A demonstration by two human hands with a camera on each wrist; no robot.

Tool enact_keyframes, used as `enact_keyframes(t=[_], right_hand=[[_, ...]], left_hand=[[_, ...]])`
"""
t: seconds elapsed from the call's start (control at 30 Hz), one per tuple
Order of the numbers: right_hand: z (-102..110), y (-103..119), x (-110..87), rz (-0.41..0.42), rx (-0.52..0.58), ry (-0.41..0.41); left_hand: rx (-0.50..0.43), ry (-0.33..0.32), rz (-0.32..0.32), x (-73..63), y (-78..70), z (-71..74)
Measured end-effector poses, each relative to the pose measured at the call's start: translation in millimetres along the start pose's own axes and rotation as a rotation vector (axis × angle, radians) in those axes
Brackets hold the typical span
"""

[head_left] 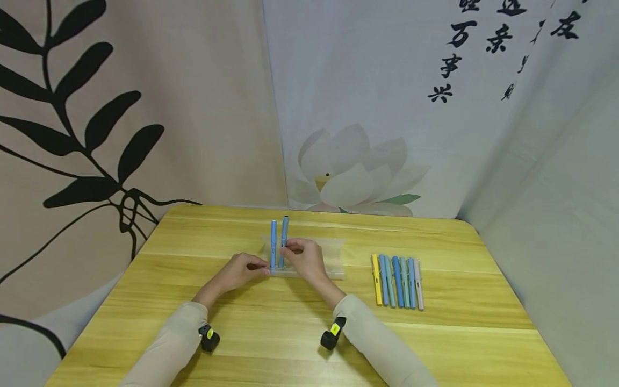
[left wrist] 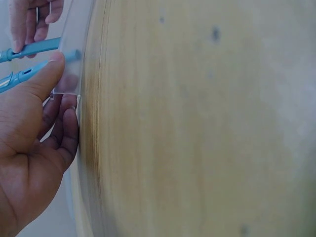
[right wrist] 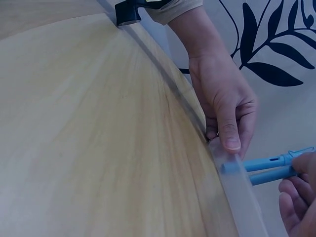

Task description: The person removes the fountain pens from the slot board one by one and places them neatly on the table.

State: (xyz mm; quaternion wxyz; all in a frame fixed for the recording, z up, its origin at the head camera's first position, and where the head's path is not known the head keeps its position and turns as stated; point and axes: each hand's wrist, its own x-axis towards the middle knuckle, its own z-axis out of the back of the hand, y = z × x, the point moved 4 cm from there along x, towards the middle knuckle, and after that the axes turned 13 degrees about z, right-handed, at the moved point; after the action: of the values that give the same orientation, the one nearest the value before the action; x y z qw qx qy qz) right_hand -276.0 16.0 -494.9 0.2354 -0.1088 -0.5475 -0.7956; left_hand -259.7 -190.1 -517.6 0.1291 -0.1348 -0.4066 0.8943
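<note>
A clear plastic pen holder (head_left: 333, 259) stands near the middle of the table. Its left end is pinched by my left hand (head_left: 240, 271); in the left wrist view the thumb (left wrist: 47, 79) lies on the front strip of the holder (left wrist: 79, 22). Toward the holder's left end a blue pen (head_left: 273, 239) stands upright. Just right of it is a second blue pen (head_left: 284, 228), leaning slightly, which my right hand (head_left: 308, 262) pinches between thumb and fingers. Both pens' lower ends sit behind the front strip.
To the right, several pens lie side by side on the table: a yellow pen (head_left: 376, 279) at the left, blue and green ones, and a pale grey pen (head_left: 418, 285) at the right end. Patterned curtains (head_left: 367, 107) hang behind the wooden table (head_left: 464, 344).
</note>
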Motion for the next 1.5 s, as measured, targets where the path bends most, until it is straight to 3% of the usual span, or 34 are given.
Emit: enact_keyframes(t=[0.77, 1.13, 1.5], right_hand=[[37.8, 22.2, -10.1, 0.023, 0.016, -0.023], [60.7, 21.9, -21.2, 0.053, 0.020, -0.061], [82.8, 12.9, -36.0, 0.019, -0.016, -0.112]], left_hand=[[0.003, -0.007, 0.014, -1.2, 1.4, -0.2], [0.003, -0.012, 0.037, -1.5, 1.4, 0.1], [0.007, -0.011, 0.039, -2.1, -0.7, -0.7]])
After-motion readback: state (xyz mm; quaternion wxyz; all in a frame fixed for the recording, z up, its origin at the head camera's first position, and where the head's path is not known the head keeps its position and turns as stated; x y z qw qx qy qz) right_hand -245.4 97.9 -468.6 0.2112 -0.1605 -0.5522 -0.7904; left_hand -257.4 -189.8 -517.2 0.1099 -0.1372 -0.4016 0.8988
